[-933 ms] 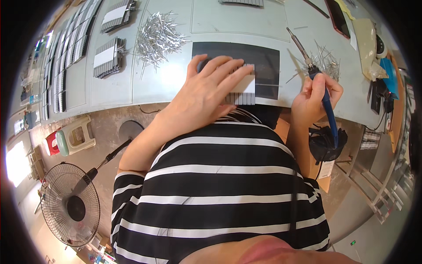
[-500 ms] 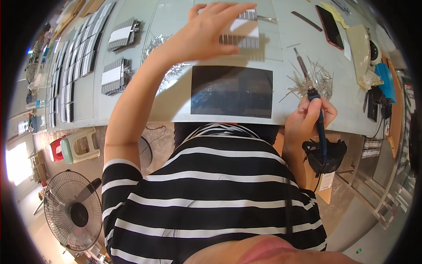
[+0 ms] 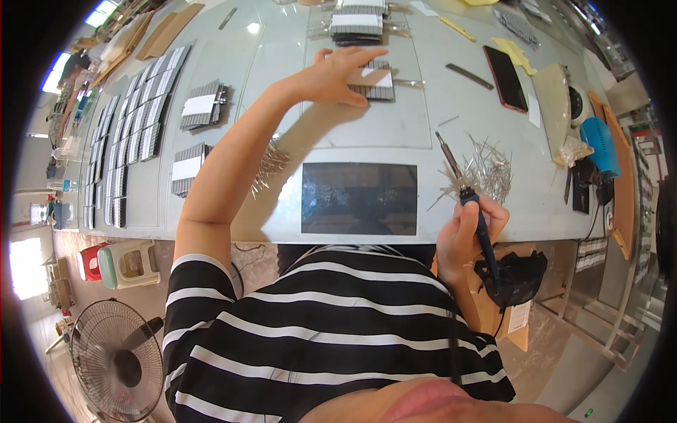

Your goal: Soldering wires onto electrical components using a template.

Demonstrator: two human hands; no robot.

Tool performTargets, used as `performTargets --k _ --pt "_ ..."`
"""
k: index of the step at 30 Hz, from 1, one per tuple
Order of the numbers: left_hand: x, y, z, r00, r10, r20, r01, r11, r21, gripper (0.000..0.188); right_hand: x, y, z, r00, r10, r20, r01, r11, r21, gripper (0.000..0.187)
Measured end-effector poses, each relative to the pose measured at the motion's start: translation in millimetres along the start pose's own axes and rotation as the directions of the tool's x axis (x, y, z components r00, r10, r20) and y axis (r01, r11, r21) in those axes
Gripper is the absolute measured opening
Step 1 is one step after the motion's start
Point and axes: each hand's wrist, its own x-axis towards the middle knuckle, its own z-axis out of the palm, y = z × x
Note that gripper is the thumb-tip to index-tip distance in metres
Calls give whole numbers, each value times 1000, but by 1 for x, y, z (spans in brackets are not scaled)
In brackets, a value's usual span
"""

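My left hand (image 3: pixel 337 79) reaches to the far middle of the table, its thumb and fingers spanning a grey-striped block (image 3: pixel 381 76) with a white patch. Silvery wires stick out of that block's right side; its grip is partly hidden by the hand. My right hand (image 3: pixel 471 229) is closed around the dark handle of a soldering iron (image 3: pixel 458 176), its metal tip pointing up and left. Beside the tip lies a heap of thin metal leads (image 3: pixel 493 173). Similar striped blocks (image 3: pixel 356 27) are stacked just beyond my left hand.
A dark rectangular sheet (image 3: pixel 360 199) lies near the table's front edge. Two striped bundles (image 3: pixel 202 106) and long rows of striped blocks (image 3: pixel 151 106) stand at left. A second heap of leads (image 3: pixel 271 168) sits by my left forearm. At right are a phone (image 3: pixel 505 77) and a blue box (image 3: pixel 600 146).
The view has shifted, so the table sits lower in the picture. My left hand has carried the striped block farther away, toward the stacked blocks. The right hand still holds the soldering iron.
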Motion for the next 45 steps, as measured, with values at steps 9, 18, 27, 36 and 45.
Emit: performTargets --k 9,18,27,36,45 --pt "-42 23 -30 1000 -2 -24 5 992 128 100 1 1 2 999 45 -30 -46 998 -42 22" --pt "-251 -17 -109 947 -304 -104 321 896 305 96 15 3 1 997 11 81 -8 999 -39 39" --pt "-283 -40 -108 959 -275 -68 283 934 220 107 23 5 10 999 20 37 -8 953 -302 27" --pt "-277 -55 -108 974 -223 38 219 971 96 105 22 13 10 996 -48 76 67 960 -272 24" --pt "-270 -42 -120 954 -289 75 278 952 128 100 19 5 15 990 -73 121 104 956 -274 22"
